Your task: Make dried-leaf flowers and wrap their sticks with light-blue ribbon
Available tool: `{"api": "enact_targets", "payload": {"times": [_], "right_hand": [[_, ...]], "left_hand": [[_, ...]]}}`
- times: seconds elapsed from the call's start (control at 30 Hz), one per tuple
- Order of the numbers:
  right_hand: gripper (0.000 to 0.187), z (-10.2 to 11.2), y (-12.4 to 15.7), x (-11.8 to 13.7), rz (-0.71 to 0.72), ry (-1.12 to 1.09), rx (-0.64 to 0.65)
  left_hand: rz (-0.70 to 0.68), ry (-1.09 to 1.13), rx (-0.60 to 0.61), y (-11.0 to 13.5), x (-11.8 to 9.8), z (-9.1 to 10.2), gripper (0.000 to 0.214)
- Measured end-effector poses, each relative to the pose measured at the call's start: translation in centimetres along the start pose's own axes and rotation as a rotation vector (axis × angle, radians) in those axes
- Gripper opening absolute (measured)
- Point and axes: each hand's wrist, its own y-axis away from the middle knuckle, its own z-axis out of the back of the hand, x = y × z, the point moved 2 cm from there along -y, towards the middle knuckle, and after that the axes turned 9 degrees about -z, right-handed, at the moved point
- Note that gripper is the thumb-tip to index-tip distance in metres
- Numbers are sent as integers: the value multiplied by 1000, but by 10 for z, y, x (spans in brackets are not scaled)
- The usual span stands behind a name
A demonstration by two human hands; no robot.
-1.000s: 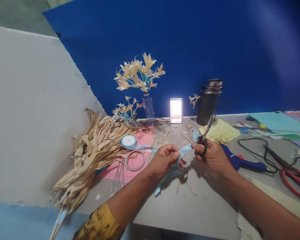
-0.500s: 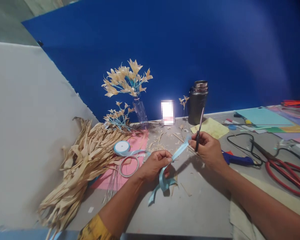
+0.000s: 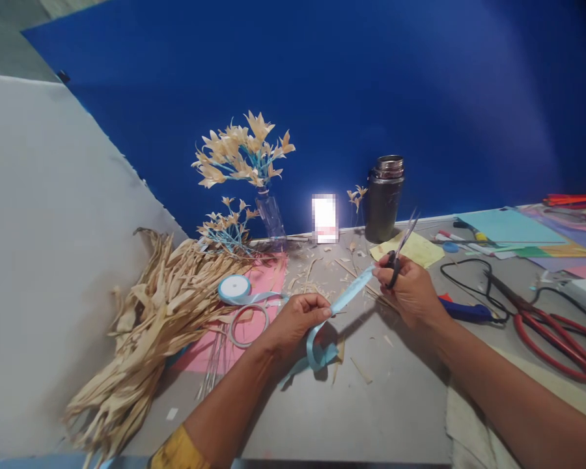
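A light blue ribbon (image 3: 352, 291) is stretched between my two hands above the table. My left hand (image 3: 305, 317) pinches it between thumb and fingers, and its loose tail curls down below. At the upper end, the fingertips of my right hand (image 3: 406, 286) grip the ribbon. That same hand also holds small black-handled scissors (image 3: 403, 251), their blades pointing up and away from the ribbon. Left of my left hand lies a ribbon spool (image 3: 235, 288) with a strand trailing toward that hand. A roll of tape (image 3: 249, 326) rests beside the spool on pink paper (image 3: 200, 355).
Dried husks (image 3: 141, 332) are heaped at the left. Husk flowers stand in a clear bottle (image 3: 270, 218) at the back, with a dark flask (image 3: 385, 202) farther right. Large red-handled shears (image 3: 551, 332) and a blue glue gun (image 3: 469, 311) lie right of my right hand.
The scissors in my right hand have turned, their blades now tilting right and showing slightly apart. The ribbon's loose tail has shifted under my left hand. The whole view has moved slightly.
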Motion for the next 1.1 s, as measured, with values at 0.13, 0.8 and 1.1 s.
{"api": "enact_targets", "payload": {"times": [0.13,0.8,1.1], "right_hand": [[37,5,-4,1,-60,95,-33],[36,-15,38,-25,-312,513,944],[38,-21,48,-33,-370,350,937]], "left_hand": [[-85,33,-118,-2,-7,3,32],[-430,-240,-344,3,-25,14,16],[-483,-192,-250,5,-27,8,21]]}}
